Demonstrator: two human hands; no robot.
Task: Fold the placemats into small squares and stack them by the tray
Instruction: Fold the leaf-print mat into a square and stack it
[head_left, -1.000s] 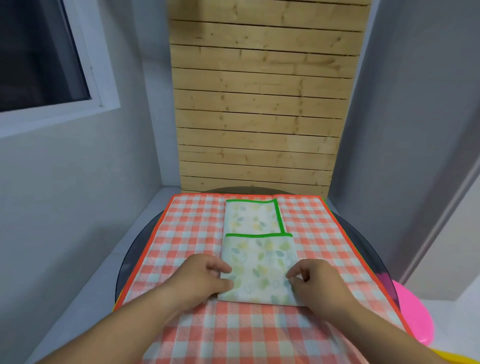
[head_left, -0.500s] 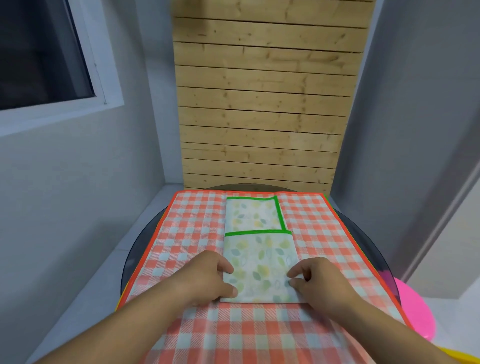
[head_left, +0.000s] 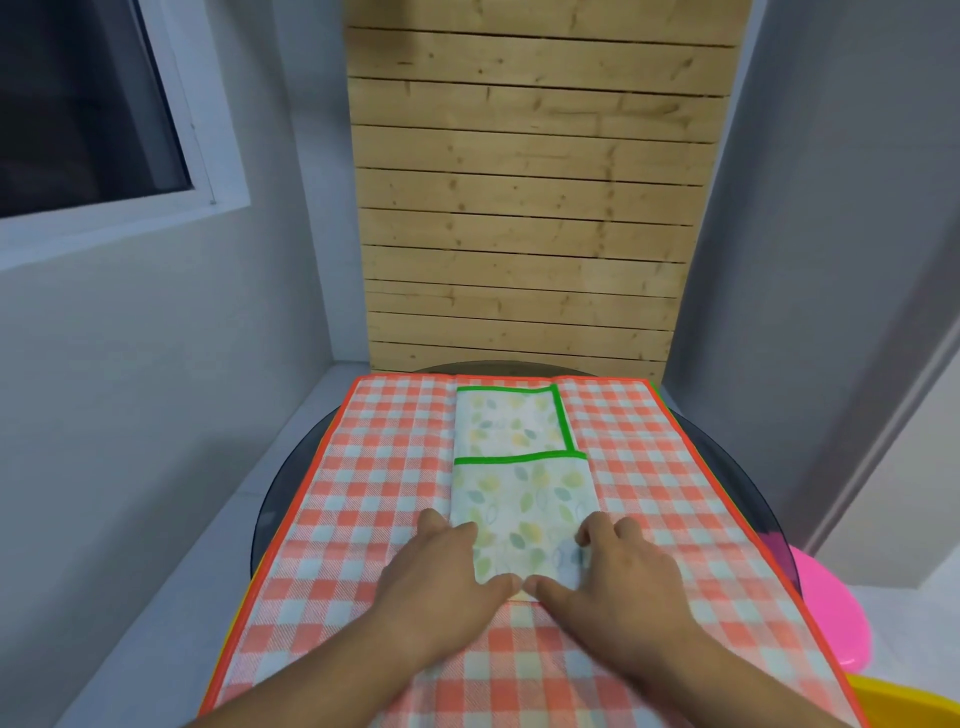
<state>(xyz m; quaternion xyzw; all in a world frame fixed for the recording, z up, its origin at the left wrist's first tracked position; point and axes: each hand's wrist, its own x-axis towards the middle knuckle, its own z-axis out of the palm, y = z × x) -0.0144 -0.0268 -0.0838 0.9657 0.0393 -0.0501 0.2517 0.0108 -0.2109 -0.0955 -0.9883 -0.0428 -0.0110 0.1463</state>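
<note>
Two hands work the near end of the pale leaf-print cloth placemat (head_left: 522, 499) w/ green trim, folded to a long strip on the big red-and-white checked mat (head_left: 363, 467) over the round dark glass table (head_left: 285, 493). Left hand (head_left: 441, 577) & right hand (head_left: 618, 577) each pinch it, thumbs at the near edge, fingers on top. Risk: uneven lift could skew the fold, or layers slip apart, since cloth looks limp. Vs. 0.5 s ago: thumbs have slid inward, now nearly touching mid-edge; strip itself unmoved.
</note>
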